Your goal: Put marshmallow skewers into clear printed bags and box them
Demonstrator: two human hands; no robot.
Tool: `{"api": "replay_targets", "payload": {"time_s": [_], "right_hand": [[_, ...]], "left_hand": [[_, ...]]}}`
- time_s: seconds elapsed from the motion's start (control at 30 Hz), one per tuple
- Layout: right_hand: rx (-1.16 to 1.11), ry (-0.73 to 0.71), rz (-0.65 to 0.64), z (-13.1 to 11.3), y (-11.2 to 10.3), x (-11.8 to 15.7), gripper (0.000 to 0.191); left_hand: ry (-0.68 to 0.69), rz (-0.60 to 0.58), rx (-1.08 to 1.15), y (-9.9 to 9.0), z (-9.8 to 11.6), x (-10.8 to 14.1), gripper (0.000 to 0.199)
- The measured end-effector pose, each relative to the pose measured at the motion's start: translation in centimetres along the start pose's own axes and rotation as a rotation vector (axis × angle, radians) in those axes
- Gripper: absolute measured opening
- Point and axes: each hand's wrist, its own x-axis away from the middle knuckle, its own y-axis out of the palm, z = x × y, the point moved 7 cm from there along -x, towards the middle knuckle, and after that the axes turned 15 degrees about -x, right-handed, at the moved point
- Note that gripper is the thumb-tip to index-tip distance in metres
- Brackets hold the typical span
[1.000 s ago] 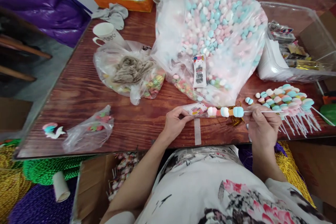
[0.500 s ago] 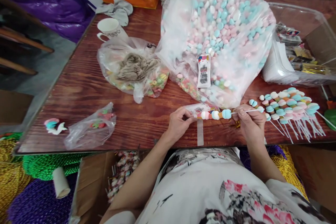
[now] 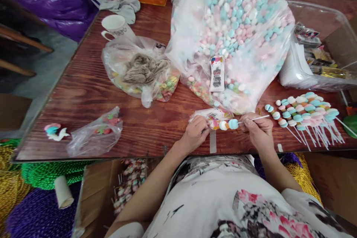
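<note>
My right hand (image 3: pixel 260 131) pinches a white stick with pastel marshmallows threaded on it, the marshmallow skewer (image 3: pixel 229 124), held level just above the table's near edge. My left hand (image 3: pixel 195 133) grips a small clear printed wrapper (image 3: pixel 209 113) at the skewer's candy end. The leading marshmallows lie inside the wrapper's mouth. A pile of finished skewers (image 3: pixel 305 109) lies to the right of my right hand.
A big clear bag of pink, blue and white marshmallows (image 3: pixel 237 33) fills the middle of the wooden table (image 3: pixel 83 93). A bag of mixed candy (image 3: pixel 142 74), a white mug (image 3: pixel 113 26), a small bag (image 3: pixel 96 132) and a clear box (image 3: pixel 320 44) surround it.
The skewer has slid left into the wrapper, and my right hand followed it toward the left hand. The gap between my hands has narrowed.
</note>
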Motion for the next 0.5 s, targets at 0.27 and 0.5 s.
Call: {"api": "replay_targets", "payload": {"time_s": [0.27, 0.5], "right_hand": [[-0.115, 0.009, 0.018, -1.0, 0.3, -0.6, 0.014], [-0.155, -0.109, -0.089, -1.3, 1.5, -0.9, 0.007]], "left_hand": [[0.03, -0.006, -0.093, -1.8, 1.3, -1.4, 0.018], [0.003, -0.08, 0.077, -2.3, 2.2, -2.4, 0.036]]}}
